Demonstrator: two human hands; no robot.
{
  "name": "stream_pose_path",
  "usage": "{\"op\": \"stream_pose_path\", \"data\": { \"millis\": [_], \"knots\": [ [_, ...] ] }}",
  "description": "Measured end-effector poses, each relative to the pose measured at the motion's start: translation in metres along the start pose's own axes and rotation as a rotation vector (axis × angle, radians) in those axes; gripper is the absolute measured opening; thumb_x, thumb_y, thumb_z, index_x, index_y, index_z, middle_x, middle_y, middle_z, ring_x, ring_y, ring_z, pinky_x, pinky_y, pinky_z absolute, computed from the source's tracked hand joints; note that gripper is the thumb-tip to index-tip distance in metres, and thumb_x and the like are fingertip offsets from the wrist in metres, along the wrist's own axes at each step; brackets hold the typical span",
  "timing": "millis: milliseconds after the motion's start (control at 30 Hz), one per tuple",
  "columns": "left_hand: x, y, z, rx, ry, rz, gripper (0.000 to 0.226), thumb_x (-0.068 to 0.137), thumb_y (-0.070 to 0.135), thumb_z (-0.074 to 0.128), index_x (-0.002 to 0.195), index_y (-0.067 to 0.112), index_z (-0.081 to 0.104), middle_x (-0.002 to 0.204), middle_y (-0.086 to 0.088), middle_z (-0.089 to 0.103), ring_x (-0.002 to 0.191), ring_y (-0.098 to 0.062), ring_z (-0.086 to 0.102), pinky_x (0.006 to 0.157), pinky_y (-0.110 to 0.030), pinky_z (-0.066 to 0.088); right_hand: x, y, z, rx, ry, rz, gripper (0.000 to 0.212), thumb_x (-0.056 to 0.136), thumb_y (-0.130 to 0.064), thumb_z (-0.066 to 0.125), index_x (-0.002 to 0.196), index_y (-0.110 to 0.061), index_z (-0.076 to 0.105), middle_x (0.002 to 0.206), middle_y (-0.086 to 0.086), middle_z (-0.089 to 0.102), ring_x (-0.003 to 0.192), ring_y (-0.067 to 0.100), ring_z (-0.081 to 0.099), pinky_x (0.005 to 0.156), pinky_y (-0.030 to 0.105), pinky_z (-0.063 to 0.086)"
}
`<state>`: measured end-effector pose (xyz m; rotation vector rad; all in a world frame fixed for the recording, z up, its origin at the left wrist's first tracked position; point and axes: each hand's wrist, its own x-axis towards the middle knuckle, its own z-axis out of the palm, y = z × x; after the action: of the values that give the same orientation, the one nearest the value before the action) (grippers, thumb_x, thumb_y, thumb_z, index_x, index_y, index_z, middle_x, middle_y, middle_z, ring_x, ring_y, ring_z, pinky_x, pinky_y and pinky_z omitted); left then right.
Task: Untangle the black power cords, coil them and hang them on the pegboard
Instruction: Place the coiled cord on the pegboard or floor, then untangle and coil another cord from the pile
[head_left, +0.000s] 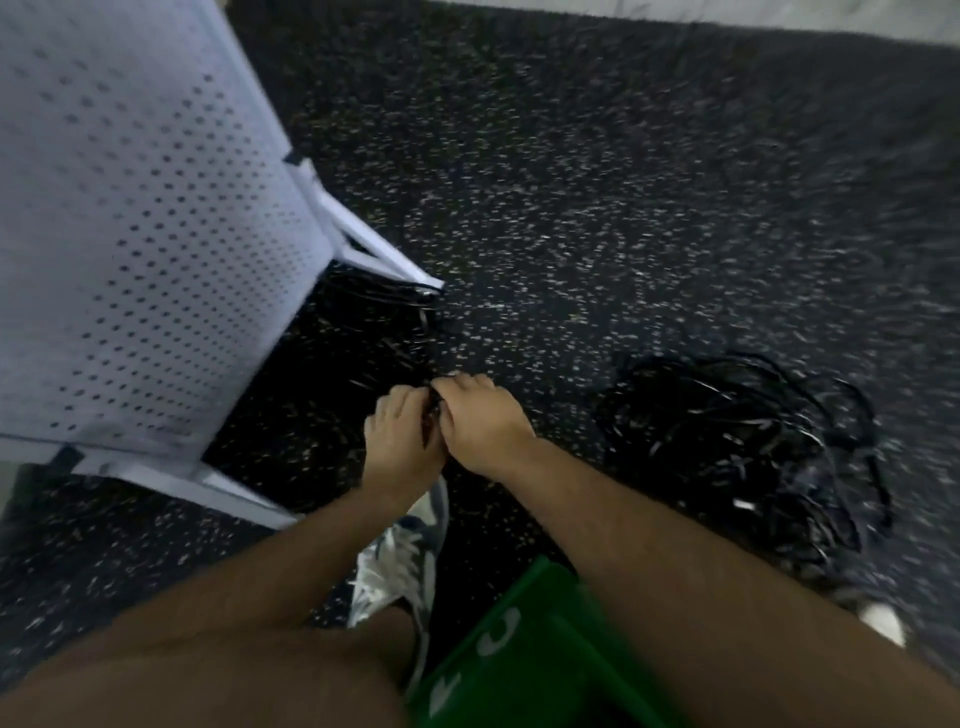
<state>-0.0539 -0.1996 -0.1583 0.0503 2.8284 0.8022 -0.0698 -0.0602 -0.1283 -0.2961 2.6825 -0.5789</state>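
Dim light, heavy motion blur, wide-angle stretch at edges, soft focus

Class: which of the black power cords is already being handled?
The cord pinched between left hand and right hand; the tangled pile lies apart, untouched, on the floor.

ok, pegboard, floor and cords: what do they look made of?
Pegboard: white, matte sheet with regular holes on a white frame; painted metal or plastic, blur leaves it open. Floor: dark with pale flecks, likely speckled rubber or carpet. Cords: black, slightly glossy jacket, probably rubber or PVC.
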Motion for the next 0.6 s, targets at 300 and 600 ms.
{"op": "stream_pose_path", "data": {
  "millis": [300, 600],
  "knots": [
    [0.017, 0.187, 0.049, 0.309, -0.58, 0.49, 0.046, 0.103, 0.036, 0.049, 0.147, 0.023, 0.046, 0.148, 0.001, 0.042, 0.138, -0.023, 0.041, 0.112, -0.039, 0.031, -0.164, 0.132, -0.048, -0.073, 0.083, 0.245, 0.045, 0.105, -0.027, 0.038, 0.145, -0.006, 0.046, 0.141, 0.015, 0.052, 0.133, 0.035, 0.043, 0.111, 0.044, 0.036],
    [-0.02, 0.27, 0.103, 0.284, -0.89, 0.533, 0.068, 0.093, 0.029, 0.066, 0.153, 0.017, 0.036, 0.153, -0.001, 0.038, 0.133, -0.018, 0.049, 0.113, -0.034, 0.04, -0.25, 0.21, -0.048, -0.068, 0.079, 0.344, 0.037, 0.105, -0.031, 0.047, 0.135, -0.012, 0.058, 0.146, 0.008, 0.044, 0.132, 0.033, 0.042, 0.105, 0.045, 0.041]
  ]
}}
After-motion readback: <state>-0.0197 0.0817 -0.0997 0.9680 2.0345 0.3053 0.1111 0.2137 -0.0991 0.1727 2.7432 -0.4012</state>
